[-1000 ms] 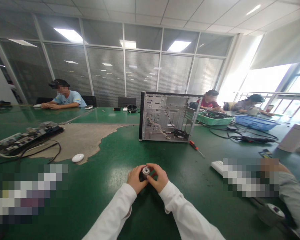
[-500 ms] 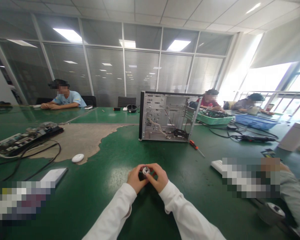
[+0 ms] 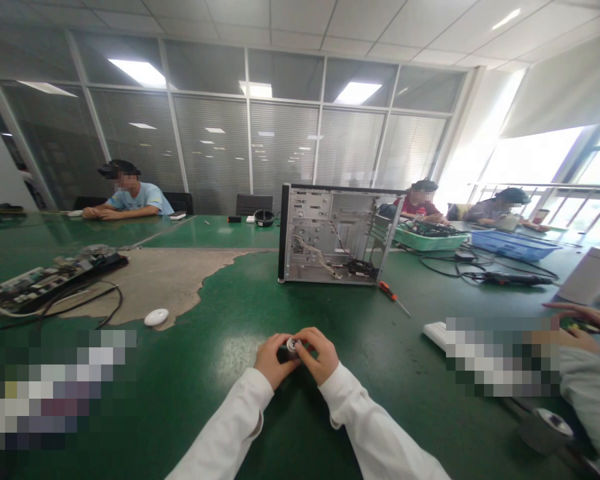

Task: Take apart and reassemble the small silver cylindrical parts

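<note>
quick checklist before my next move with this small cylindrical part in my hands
1. Left hand on the small cylindrical part: ok, fingers curl around its side.
2. Right hand on it: ok, fingers at its top edge.
3. Top fully uncovered: not ok, right fingers overlap it.
4. Underside clear: cannot tell, hidden.
5. Screwdriver clear of both hands: ok, it lies beside the computer case.
6. Co-worker's hand clear of yours: ok, well off to the right.
</note>
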The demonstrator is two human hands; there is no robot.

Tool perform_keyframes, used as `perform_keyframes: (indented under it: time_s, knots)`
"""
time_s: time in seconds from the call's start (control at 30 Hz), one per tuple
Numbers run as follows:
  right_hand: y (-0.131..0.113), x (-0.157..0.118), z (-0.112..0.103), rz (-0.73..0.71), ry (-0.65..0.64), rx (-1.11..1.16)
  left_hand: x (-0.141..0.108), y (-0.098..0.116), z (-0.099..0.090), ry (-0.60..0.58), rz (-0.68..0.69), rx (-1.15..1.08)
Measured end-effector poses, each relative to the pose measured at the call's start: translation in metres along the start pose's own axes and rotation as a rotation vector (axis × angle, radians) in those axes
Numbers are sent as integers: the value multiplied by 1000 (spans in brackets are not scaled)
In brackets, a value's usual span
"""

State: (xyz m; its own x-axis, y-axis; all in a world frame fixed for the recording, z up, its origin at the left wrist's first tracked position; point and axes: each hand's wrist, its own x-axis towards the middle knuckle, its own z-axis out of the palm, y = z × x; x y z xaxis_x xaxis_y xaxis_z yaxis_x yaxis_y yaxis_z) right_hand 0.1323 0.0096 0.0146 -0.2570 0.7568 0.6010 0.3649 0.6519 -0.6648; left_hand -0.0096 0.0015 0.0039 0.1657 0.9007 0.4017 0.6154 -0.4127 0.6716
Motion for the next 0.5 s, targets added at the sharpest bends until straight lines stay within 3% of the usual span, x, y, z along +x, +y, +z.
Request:
perform_keyframes:
  time_s: [0.5]
  knots:
    - [-1,1,-2,-50,12,5,0,3,-3,-31,54,-8]
